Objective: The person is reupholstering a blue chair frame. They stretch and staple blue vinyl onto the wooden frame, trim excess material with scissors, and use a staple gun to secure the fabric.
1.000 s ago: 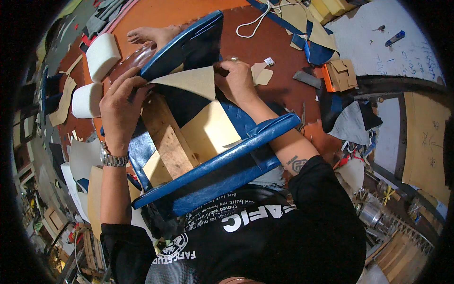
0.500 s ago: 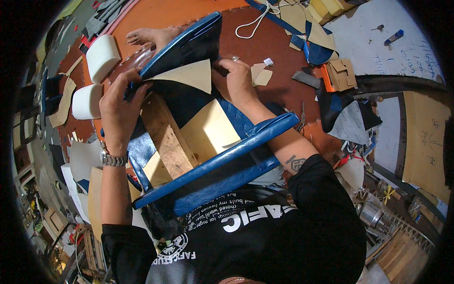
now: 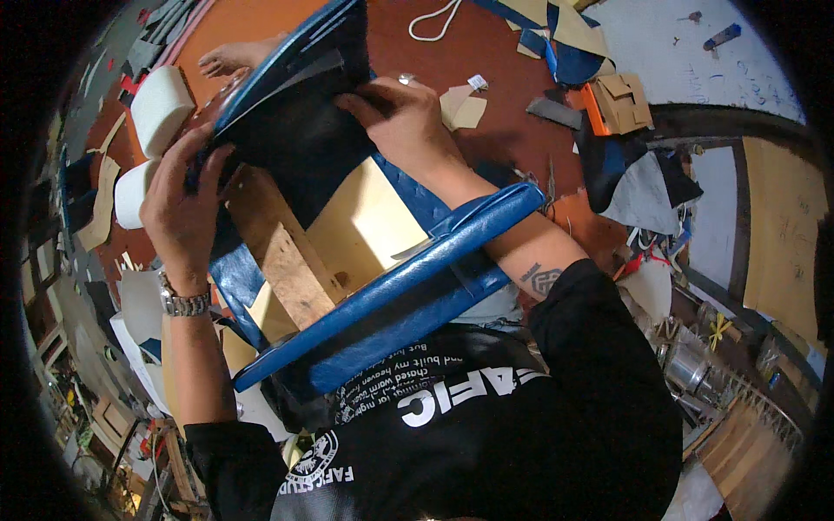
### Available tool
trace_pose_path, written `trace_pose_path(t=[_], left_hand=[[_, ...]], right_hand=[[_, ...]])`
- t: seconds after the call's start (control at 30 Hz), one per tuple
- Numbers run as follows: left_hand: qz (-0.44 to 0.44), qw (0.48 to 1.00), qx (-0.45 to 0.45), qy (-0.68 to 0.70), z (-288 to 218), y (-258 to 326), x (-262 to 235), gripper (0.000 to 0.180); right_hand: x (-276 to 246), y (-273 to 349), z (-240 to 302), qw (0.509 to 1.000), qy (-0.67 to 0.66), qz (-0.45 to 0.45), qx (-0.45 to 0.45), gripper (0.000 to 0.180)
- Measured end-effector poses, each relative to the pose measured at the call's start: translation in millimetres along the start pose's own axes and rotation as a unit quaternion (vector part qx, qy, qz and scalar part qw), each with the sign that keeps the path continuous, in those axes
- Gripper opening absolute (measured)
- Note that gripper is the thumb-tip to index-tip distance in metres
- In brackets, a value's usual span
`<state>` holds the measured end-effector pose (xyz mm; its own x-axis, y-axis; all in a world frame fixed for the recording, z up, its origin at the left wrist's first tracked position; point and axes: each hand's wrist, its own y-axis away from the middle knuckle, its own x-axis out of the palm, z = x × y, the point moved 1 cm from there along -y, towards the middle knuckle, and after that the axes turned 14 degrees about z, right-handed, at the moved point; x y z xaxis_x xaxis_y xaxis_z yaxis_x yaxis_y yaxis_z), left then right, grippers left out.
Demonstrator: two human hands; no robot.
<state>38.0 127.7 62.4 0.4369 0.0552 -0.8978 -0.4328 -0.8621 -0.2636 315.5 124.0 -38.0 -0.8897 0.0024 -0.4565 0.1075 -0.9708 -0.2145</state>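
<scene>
Across my lap stands a box-like piece of furniture covered in shiny blue leather-like material, its near padded edge (image 3: 391,288) running diagonally. Inside it are a bare wooden bar (image 3: 282,247) and a pale yellow panel (image 3: 369,217). At the far side rises a slanted blue-edged panel (image 3: 278,54) with dark cloth (image 3: 282,130) across its inner face. My left hand (image 3: 180,200) is closed on the left edge of that cloth and panel, with some fingertips hidden. With thumb and fingers, my right hand (image 3: 407,122) pinches the cloth at its right end.
Two white rounded pads (image 3: 162,111) lie at the left, near a bare foot (image 3: 228,59). Beige scraps (image 3: 462,108), a white cord (image 3: 430,26) and an orange-and-brown box (image 3: 618,104) rest on the brown surface. A metal machine part (image 3: 686,369) stands at the right.
The pale triangular flap between my hands has turned out of sight, and dark cloth shows there instead. Both hands and the blue furniture have shifted left in view, the far panel moving upward.
</scene>
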Motion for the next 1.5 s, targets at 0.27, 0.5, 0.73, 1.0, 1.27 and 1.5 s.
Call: trace_pose_path(t=[0.27, 0.5, 0.73, 1.0, 1.27, 1.5], left_hand=[[0.016, 0.999, -0.041, 0.017, 6.1, 2.6, -1.4, 0.021], [-0.007, 0.997, -0.07, 0.037, 4.4, 5.0, 2.6, 0.016], [0.094, 0.986, 0.106, -0.088, 5.3, -5.3, 2.2, 0.027], [0.148, 0.987, -0.025, -0.064, -6.9, -7.3, 6.9, 0.03], [0.14, 0.989, 0.001, -0.042, -4.3, -9.7, 7.2, 0.03], [0.118, 0.991, 0.042, -0.036, -0.6, -7.9, 10.6, 0.038]], right_hand=[[14.5, 6.1, 15.6, 0.931, 0.179, 0.052, -0.314, 0.011], [47.7, 3.3, 3.1, 0.881, 0.243, 0.243, -0.325, 0.047], [49.4, 15.6, 4.8, 0.786, 0.505, 0.123, -0.334, 0.054], [41.5, -3.5, 9.8, 0.883, 0.362, 0.153, -0.256, 0.044], [-56.0, 35.8, -51.9, 0.962, 0.224, 0.074, -0.14, 0.036], [-90.7, 346.3, -172.8, 0.858, 0.379, 0.179, 0.295, 0.074]])
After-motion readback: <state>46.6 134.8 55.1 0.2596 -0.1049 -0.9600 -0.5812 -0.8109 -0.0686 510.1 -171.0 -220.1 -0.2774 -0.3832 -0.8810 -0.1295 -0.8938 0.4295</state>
